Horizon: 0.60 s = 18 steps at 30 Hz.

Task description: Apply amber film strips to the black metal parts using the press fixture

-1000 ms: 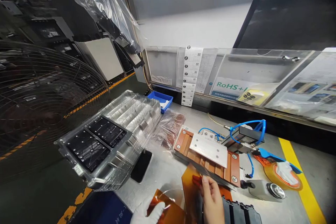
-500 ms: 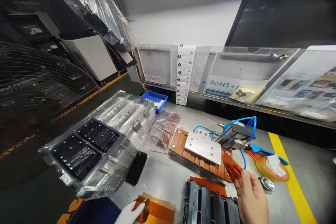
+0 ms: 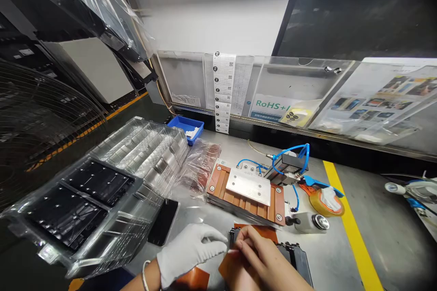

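Observation:
My right hand [image 3: 261, 254], bare, pinches an amber film sheet [image 3: 232, 266] by its upper edge, over the black ribbed parts [image 3: 297, 259] at the bench front. The sheet hangs down below my fingers. My left hand [image 3: 189, 251], in a white glove, reaches in from the left with thumb and fingers apart. Nothing shows between them, and the fingertips are close to the film's edge. Under the left wrist lie more amber film sheets [image 3: 194, 278]. Another orange film strip [image 3: 271, 233] shows behind my right hand, at the far side of the black parts.
A brown fixture with a metal plate [image 3: 248, 185] and blue air hoses stands behind my hands. At right are a bottle [image 3: 312, 223] and a tape roll [image 3: 326, 204]. Stacked clear trays [image 3: 146, 141], a phone [image 3: 164, 222] and a blue bin [image 3: 186, 129] occupy the left.
My right hand has moved left with the film, from beside the fixture to above the black parts. My left hand has let go of the film stack and come up toward it. The view has shifted right.

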Available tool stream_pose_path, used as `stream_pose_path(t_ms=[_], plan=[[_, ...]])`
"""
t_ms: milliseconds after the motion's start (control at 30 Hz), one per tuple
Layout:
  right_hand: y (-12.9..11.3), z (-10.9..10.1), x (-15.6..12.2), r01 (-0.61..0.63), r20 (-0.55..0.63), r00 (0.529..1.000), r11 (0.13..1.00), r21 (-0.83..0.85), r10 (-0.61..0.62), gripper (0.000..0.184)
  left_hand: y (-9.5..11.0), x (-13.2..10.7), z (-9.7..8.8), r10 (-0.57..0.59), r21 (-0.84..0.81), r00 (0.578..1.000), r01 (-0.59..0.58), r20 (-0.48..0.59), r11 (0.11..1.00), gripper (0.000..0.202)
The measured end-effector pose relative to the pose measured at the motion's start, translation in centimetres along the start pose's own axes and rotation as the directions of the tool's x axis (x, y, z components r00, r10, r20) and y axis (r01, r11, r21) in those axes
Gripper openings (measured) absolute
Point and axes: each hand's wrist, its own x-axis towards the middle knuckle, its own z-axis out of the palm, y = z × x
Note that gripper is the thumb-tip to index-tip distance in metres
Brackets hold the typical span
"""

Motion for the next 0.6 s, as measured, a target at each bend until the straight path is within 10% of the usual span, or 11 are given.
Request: stream_pose_path(t_ms=[333, 600], plan=[[2.5, -2.5, -1.2, -0.135, -0.082, 0.985, 0.978, 0.159, 0.150, 0.037, 1.1, 3.7, 0.6, -0.088, 0.101, 0.996, 0.091, -0.033, 0.991, 0.019], [8.2, -3.9, -2.4, -0.049, -0.311, 0.840, 0.633, 0.773, 0.444, 0.061, 0.8, 7.0, -2.5, -0.114, -0.096, 0.975, 0.097, -0.189, 0.991, 0.032]])
